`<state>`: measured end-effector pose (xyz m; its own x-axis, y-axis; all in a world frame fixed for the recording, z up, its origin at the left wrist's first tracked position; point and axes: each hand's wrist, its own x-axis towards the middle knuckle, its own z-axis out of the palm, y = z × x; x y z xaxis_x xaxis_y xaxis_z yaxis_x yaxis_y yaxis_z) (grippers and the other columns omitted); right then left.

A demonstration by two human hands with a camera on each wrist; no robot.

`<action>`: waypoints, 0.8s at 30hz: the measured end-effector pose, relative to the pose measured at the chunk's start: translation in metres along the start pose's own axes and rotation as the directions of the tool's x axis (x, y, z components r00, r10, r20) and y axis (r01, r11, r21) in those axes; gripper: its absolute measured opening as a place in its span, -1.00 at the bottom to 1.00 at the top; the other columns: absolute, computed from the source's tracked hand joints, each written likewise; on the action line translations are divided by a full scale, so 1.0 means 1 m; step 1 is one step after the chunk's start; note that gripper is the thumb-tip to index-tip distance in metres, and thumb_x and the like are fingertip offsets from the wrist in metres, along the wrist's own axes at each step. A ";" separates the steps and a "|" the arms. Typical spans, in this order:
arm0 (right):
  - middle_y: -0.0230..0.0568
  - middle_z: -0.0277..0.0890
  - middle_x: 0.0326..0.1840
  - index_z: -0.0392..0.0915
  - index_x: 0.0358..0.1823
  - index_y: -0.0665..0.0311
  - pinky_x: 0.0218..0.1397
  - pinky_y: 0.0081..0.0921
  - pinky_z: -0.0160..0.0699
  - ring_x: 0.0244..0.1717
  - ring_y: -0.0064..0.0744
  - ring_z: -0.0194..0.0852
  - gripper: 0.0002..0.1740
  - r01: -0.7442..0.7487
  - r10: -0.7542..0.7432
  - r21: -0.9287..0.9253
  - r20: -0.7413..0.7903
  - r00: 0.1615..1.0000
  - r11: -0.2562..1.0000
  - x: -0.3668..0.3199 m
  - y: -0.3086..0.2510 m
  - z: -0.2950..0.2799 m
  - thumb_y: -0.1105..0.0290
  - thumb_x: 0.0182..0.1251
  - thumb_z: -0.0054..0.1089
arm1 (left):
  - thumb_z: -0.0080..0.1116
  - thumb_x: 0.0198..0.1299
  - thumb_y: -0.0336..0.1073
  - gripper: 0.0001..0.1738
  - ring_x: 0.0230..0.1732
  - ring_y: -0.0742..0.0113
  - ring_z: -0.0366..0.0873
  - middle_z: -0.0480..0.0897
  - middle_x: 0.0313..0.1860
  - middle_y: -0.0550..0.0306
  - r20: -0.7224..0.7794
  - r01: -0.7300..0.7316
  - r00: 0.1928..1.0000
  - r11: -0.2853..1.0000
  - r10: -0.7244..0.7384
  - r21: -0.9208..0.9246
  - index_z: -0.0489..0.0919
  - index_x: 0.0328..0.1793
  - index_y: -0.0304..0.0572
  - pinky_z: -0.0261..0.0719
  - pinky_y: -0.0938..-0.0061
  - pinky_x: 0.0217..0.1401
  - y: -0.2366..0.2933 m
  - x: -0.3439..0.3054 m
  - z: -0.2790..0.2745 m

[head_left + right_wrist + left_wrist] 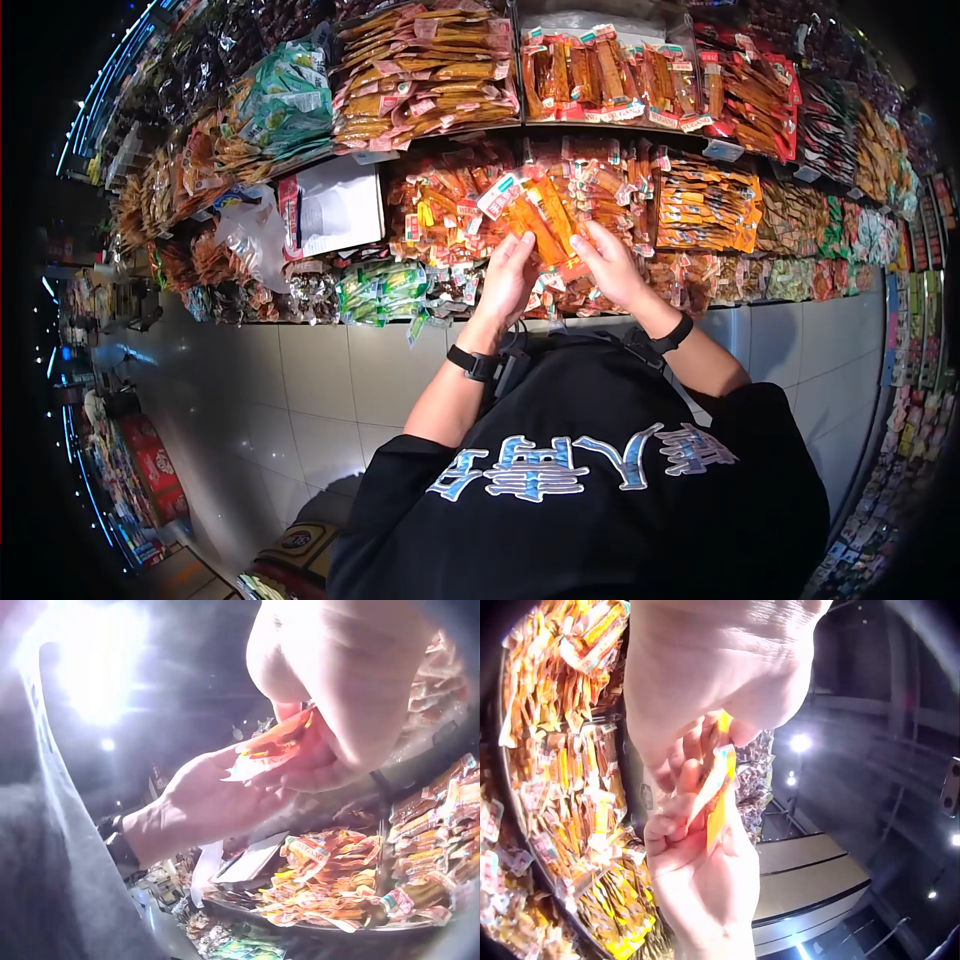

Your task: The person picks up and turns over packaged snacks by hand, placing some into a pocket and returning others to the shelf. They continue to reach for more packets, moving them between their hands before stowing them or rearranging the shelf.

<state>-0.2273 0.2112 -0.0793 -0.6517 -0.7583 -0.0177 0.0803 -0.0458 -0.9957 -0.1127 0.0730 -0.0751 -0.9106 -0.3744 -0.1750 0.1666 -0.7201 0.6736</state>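
Note:
Both hands hold an orange plastic snack packet (pixel 540 220) with a white and green label at its top, tilted over the lower display bin. The left hand (pixel 508 280) grips its lower left side, thumb on the front. On the lower right side, the right hand (pixel 615 270) pinches it with the thumb in front. From the left wrist, the packet (pixel 718 814) shows edge-on between the two hands, with fingers behind it. The right wrist view also has the packet (pixel 274 750) between thumb and fingers. Similar reddish-orange packets (pixel 440 195) lie loose around and behind it.
An upper shelf holds stacked brown packets (pixel 425 75) and a box of red-labelled sticks (pixel 610 80). Left of the hands stand a white panel (pixel 340 205) and a clear plastic bag (pixel 250 235). Green packets (pixel 380 292) lie at the bin's front. Tiled floor (pixel 310 370) lies below.

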 end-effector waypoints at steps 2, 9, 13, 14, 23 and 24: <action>-0.49 0.40 -0.21 0.47 0.00 0.36 -0.13 -0.70 0.33 -0.23 -0.78 0.24 -0.81 0.022 -0.034 -0.191 -0.059 0.998 0.981 -0.007 -0.009 -0.005 0.37 0.62 -0.05 | -0.12 0.57 -0.22 -0.63 0.26 0.21 0.56 0.61 0.22 -0.03 0.042 -0.009 0.999 0.999 0.011 -0.039 0.43 0.30 -0.32 0.46 0.25 0.42 0.006 -0.003 0.005; -0.47 0.34 -0.26 0.45 -0.10 0.35 -0.10 -0.64 0.31 -0.21 -0.72 0.23 -0.85 0.008 -0.009 -0.061 -0.019 1.000 0.998 0.001 -0.008 0.025 0.40 0.59 -0.01 | -0.18 0.58 -0.22 -0.62 0.13 0.16 0.65 0.64 0.14 -0.12 -0.081 -0.003 0.997 1.000 0.002 -0.012 0.41 0.29 -0.37 0.55 0.21 0.34 0.020 -0.021 -0.030; -0.32 0.33 -0.34 0.45 -0.17 0.40 -0.18 -0.53 0.36 -0.28 -0.55 0.31 -0.85 0.080 -0.063 -0.229 0.078 0.995 0.970 0.016 0.006 0.067 0.43 0.49 0.11 | 0.00 0.51 -0.28 -0.65 0.07 0.33 0.64 0.67 0.07 0.09 -0.247 -0.053 0.969 0.991 0.021 -0.121 0.43 0.32 -0.26 0.55 0.33 0.28 0.040 -0.032 -0.043; -0.27 0.33 -0.35 0.45 -0.18 0.41 -0.18 -0.51 0.37 -0.30 -0.49 0.34 -0.84 0.131 -0.096 -0.324 0.121 0.988 0.937 0.020 0.004 0.079 0.43 0.47 0.13 | 0.05 0.48 -0.29 -0.64 0.07 0.35 0.64 0.67 0.07 0.10 -0.235 -0.057 0.971 0.997 0.042 -0.057 0.43 0.32 -0.26 0.55 0.35 0.27 0.046 -0.036 -0.052; -0.11 0.53 -0.30 0.60 -0.31 0.34 -0.21 -0.30 0.57 -0.25 -0.11 0.60 -0.84 0.400 -0.343 -0.614 0.216 0.914 0.681 0.103 0.008 0.149 0.38 0.34 0.28 | 0.15 0.37 -0.41 -0.82 -0.11 0.26 0.74 0.71 -0.15 0.06 -0.323 0.008 0.946 0.998 0.011 0.056 0.52 0.04 -0.30 0.74 0.33 0.03 0.109 -0.057 -0.149; -0.11 0.53 -0.11 0.60 -0.20 0.31 -0.06 -0.26 0.60 -0.11 -0.09 0.61 -0.77 0.337 -0.335 -0.713 0.152 0.930 0.615 0.119 0.017 0.148 0.28 0.31 0.33 | 0.14 0.37 -0.42 -0.83 -0.11 0.25 0.74 0.71 -0.16 0.05 -0.335 0.015 0.942 0.998 0.005 0.056 0.51 0.03 -0.30 0.74 0.32 0.03 0.117 -0.059 -0.156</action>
<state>-0.1916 0.0236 -0.0853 -0.5187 -0.7886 0.3304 -0.7079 0.1794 -0.6831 0.0199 -0.0799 -0.0983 -0.7306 -0.5518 -0.4022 0.1314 -0.6917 0.7101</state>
